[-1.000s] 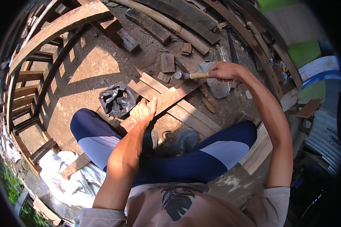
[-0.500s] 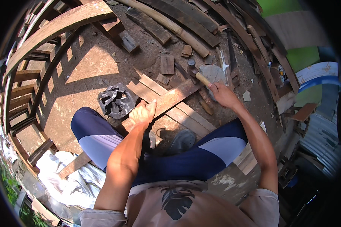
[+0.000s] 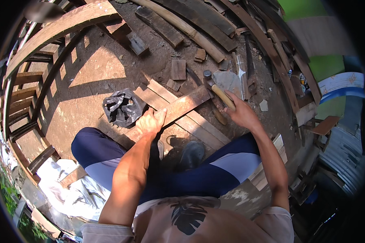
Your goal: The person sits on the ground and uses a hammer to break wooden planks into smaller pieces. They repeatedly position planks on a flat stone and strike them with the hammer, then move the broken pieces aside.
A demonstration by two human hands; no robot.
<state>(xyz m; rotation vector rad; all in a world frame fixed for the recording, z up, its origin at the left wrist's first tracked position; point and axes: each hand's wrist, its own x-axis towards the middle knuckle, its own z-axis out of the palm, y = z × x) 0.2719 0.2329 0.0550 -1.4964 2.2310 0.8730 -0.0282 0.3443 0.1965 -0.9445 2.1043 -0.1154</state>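
Note:
My left hand (image 3: 151, 122) is closed around the near part of a wooden board (image 3: 186, 103), its thumb lying along the top face. The board slants away to the right across several pale slats (image 3: 202, 128) on the ground. In my right hand (image 3: 242, 111) is a hammer (image 3: 222, 95) with a wooden handle. Its metal head is close to the board's far right end; whether the two touch, I cannot tell. A black plastic bag (image 3: 125, 108) sits just left of my left hand. A flat grey stone (image 3: 228, 82) lies beyond the hammer handle.
Small wood blocks (image 3: 178, 69) and a handsaw (image 3: 251, 86) lie past the board. Long planks and a pole (image 3: 186, 29) stretch across the far side. A curved wooden frame (image 3: 65, 25) stands at left, beside a white sheet (image 3: 79, 196). My bent legs flank the work.
My right hand has shifted slightly nearer and the hammer has turned, showing more of its handle. The board's far end has moved a little left, with my left hand still on it.

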